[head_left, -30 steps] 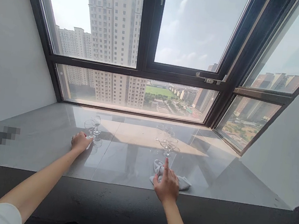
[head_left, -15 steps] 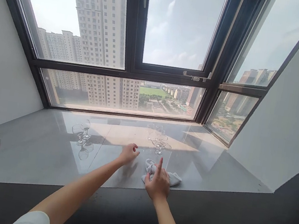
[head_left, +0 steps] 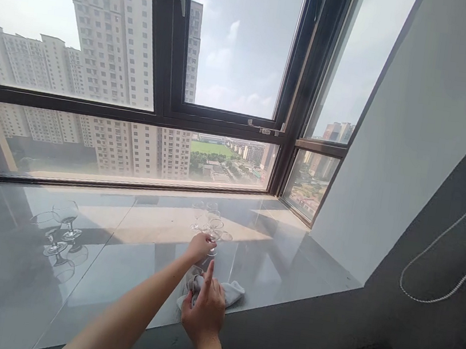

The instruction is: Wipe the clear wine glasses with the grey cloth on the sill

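On the glossy grey stone window ledge (head_left: 123,274), near its front edge, the person's left hand (head_left: 200,247) reaches out to a cluster of small clear stemmed glasses (head_left: 209,223) standing upright in the sunlit patch. Its fingers curl around the nearest glass (head_left: 214,236) at the stem or the bottom of the bowl; whether they have closed firmly on it cannot be told, since the hand hides the contact. The right hand (head_left: 204,309) lies just nearer the person, pressing down on a crumpled white cloth (head_left: 228,292) with the forefinger stretched straight ahead and the other fingers bunched on the fabric.

The glass looks thin-walled, light and brittle, with a rounded bowl, a slim stem and a flat round foot. It would likely be slippery against bare skin and easy to tip, standing so close to its neighbours. The safest hold seems to be a pinch on the stem just beneath the bowl, or a gentle cup under the bowl itself. The cloth is soft and limp, gathering into folds, and can be grabbed anywhere.

Well apart to the left, two more clear stemmed glasses (head_left: 56,225) stand on the polished slab, which mirrors them. Behind runs a dark metal window frame (head_left: 159,112), and a white beaded cord (head_left: 451,251) hangs against the dark wall on the right.
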Demonstrator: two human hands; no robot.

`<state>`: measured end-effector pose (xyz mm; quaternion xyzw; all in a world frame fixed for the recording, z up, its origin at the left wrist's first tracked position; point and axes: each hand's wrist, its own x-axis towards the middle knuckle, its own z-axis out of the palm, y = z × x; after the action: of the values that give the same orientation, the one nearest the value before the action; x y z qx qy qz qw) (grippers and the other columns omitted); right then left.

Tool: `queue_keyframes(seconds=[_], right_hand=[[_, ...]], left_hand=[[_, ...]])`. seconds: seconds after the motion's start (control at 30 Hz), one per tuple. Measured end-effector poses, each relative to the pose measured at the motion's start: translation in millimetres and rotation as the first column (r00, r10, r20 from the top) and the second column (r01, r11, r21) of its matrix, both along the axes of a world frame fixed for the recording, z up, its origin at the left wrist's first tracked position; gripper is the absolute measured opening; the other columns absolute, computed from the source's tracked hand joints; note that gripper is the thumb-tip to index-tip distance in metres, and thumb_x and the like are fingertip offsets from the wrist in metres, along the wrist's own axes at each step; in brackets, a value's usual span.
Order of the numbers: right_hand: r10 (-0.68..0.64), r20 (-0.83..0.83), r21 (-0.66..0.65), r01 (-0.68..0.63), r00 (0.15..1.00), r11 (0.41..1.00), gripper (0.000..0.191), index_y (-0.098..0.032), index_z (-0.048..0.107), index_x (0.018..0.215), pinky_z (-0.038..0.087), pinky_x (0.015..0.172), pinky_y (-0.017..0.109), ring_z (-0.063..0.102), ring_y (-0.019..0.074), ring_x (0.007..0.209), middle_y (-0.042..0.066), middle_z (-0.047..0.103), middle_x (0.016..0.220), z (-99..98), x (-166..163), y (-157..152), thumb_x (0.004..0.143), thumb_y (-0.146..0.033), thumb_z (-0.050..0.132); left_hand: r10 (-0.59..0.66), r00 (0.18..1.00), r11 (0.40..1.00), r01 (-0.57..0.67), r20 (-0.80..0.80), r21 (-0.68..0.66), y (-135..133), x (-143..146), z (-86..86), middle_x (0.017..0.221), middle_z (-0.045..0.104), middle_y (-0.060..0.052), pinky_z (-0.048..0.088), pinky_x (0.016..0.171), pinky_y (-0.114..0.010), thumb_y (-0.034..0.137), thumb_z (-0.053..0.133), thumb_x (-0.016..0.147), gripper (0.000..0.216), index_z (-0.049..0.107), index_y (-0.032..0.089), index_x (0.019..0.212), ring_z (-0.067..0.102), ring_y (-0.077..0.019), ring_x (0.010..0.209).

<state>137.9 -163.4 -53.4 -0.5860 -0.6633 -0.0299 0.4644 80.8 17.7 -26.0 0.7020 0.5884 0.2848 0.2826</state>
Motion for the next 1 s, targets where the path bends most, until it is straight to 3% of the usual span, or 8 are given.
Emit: queue_keyframes(seconds=[0.13, 0.27, 0.57, 0.8, 0.9, 1.0], right_hand=[[-0.006, 0.006, 0.039, 0.006, 1.0, 0.999, 0.087, -0.02, -0.002, 0.154, 0.047, 0.083, 0.055, 0.058, 0.0324, 0.089, 0.012, 0.064, 0.101, -4.2, 0, 2, 0.08, -0.02, 0.045], [-0.004, 0.001, 0.098, 0.003, 1.0, 0.995, 0.085, -0.021, -0.001, 0.154, 0.048, 0.081, 0.055, 0.058, 0.0333, 0.088, 0.012, 0.065, 0.101, -9.4, -2, 5, 0.083, -0.022, 0.045], [-0.012, 0.046, 0.116, 0.007, 0.999, 0.993, 0.087, -0.023, -0.004, 0.154, 0.05, 0.081, 0.049, 0.062, 0.0308, 0.087, 0.008, 0.066, 0.096, -16.3, 0, 10, 0.082, -0.021, 0.046], [-0.01, 0.088, 0.079, 0.003, 0.996, 0.997, 0.084, -0.02, -0.004, 0.154, 0.049, 0.08, 0.05, 0.063, 0.032, 0.088, 0.009, 0.067, 0.098, -13.0, 3, 3, 0.086, -0.027, 0.045], [-0.018, 0.118, 0.053, 0.012, 0.993, 0.999, 0.083, -0.018, -0.002, 0.154, 0.049, 0.081, 0.049, 0.063, 0.0321, 0.088, 0.01, 0.066, 0.1, -11.7, 4, 1, 0.086, -0.03, 0.044], [-0.045, 0.163, -0.059, 0.055, 0.986, 0.997, 0.079, -0.015, 0.001, 0.153, 0.048, 0.084, 0.047, 0.063, 0.0304, 0.091, 0.011, 0.065, 0.103, -10.8, 5, 0, 0.088, -0.035, 0.041]], left_hand=[[0.027, 1.0, 0.999, -0.028, 0.01, 0.038, -10, -11, -3.1, 0.062, 0.061, -0.001, 0.035, 0.057, -0.025, 0.031, 0.058, 0.075, 0.018, 0.063, 0.019, 0.063, 0.057, -0.0152, 0.064], [0.056, 0.998, 0.997, -0.057, 0.004, 0.056, -35, -45, -1.7, 0.058, 0.059, 0.0, 0.035, 0.058, -0.026, 0.026, 0.056, 0.072, 0.017, 0.059, 0.019, 0.056, 0.057, -0.0157, 0.063], [0.267, 0.959, 0.959, -0.255, -0.096, 0.125, -111, -184, -1.9, 0.073, 0.07, -0.004, 0.038, 0.066, -0.027, 0.029, 0.057, 0.073, 0.015, 0.067, 0.02, 0.067, 0.062, -0.0186, 0.072], [0.503, 0.86, 0.86, -0.487, -0.09, 0.149, -163, -291, 2.9, 0.085, 0.073, -0.006, 0.041, 0.07, -0.027, 0.031, 0.054, 0.08, 0.019, 0.07, 0.021, 0.079, 0.066, -0.0208, 0.082], [0.614, 0.78, 0.786, -0.591, -0.12, 0.179, -179, -325, 6.5, 0.087, 0.072, -0.007, 0.04, 0.069, -0.026, 0.031, 0.052, 0.083, 0.021, 0.069, 0.021, 0.08, 0.065, -0.0201, 0.083], [0.699, 0.696, 0.715, -0.675, -0.165, 0.18, -185, -348, 10.1, 0.084, 0.071, -0.006, 0.039, 0.066, -0.025, 0.032, 0.05, 0.086, 0.023, 0.069, 0.02, 0.081, 0.064, -0.0181, 0.079]])
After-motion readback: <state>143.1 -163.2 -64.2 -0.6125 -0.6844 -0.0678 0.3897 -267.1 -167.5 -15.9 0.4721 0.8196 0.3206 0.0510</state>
